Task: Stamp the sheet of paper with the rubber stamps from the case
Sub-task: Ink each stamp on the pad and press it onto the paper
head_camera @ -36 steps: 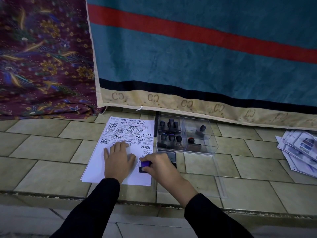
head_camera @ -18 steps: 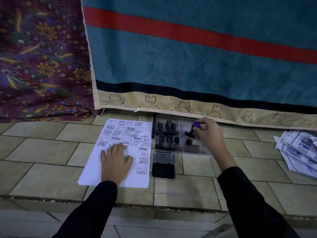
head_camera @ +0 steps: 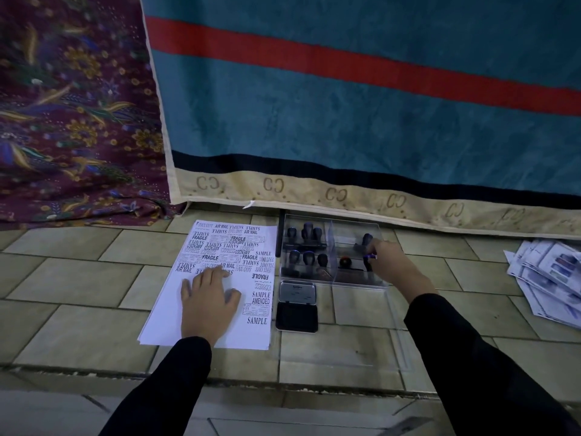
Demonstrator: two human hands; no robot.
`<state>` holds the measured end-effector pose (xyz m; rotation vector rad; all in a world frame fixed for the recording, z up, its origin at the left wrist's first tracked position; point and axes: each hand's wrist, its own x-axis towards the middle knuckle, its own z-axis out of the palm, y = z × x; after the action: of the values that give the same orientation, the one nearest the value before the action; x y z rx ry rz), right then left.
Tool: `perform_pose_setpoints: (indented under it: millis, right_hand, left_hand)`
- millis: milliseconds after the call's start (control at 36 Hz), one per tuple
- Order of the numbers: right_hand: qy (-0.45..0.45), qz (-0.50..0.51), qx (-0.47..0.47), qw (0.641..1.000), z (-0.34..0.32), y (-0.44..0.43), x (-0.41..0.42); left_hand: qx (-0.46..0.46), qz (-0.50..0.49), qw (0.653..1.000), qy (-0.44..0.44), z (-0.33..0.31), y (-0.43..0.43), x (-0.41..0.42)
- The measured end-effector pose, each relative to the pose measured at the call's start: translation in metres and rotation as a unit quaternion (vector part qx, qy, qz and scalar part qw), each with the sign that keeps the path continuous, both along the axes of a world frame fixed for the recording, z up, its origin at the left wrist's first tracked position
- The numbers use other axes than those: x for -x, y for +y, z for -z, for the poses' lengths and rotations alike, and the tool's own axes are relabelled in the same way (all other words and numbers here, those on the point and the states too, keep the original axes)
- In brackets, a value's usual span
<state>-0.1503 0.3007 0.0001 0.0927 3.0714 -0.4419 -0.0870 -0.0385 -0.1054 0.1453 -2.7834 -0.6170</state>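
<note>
Fingers of right hand (head_camera: 390, 262) round stamp (head_camera: 370, 256) at case (head_camera: 345, 234) edge; those of left hand (head_camera: 209, 297) spread on sheet (head_camera: 163, 322).

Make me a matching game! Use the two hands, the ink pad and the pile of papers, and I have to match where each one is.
Things:
1. left hand
2. right hand
3. ink pad
4. pile of printed papers

Places:
A. on the floor at the far right edge
B. in the clear case, holding a purple-topped stamp
C. flat on the sheet of paper
D. open, between the sheet and the case's near side

Pairs: 1-C, 2-B, 3-D, 4-A
</note>
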Motion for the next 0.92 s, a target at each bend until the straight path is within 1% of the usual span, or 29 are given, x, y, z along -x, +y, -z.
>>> perform_pose_setpoints:
  millis: [111,194,250,333,639,694,833,917]
  right_hand:
    - [-0.032,0.018,-0.034,0.999,-0.008,-0.004,0.01]
    - [0.012,0.065,-0.009,0.998,-0.013,-0.003,0.019]
    - [0.036,0.071,-0.004,0.997,-0.012,-0.002,0.026]
    - [0.028,0.079,-0.012,0.996,-0.009,-0.001,0.039]
    - [-0.016,0.042,-0.085,0.995,-0.002,-0.004,0.076]
    - [-0.022,0.047,-0.083,0.995,0.0,-0.004,0.08]
    - [-0.043,0.068,-0.041,0.996,0.007,-0.009,0.088]
    - [-0.036,0.072,-0.027,0.996,0.01,-0.012,0.093]
  left_hand:
    - [0.0,-0.002,1.0,-0.003,0.001,-0.001,0.001]
    - [0.0,-0.002,1.0,-0.004,0.001,0.0,0.001]
    - [0.0,-0.002,1.0,-0.004,0.0,0.0,0.0]
    - [0.0,-0.003,1.0,-0.009,-0.002,0.001,-0.001]
    - [-0.013,0.002,1.0,-0.015,-0.007,0.002,-0.003]
    - [-0.011,-0.001,1.0,-0.016,-0.008,0.003,-0.003]
    - [0.003,-0.006,1.0,-0.006,-0.008,0.002,-0.002]
    - [0.001,-0.008,1.0,-0.003,-0.005,0.002,-0.001]
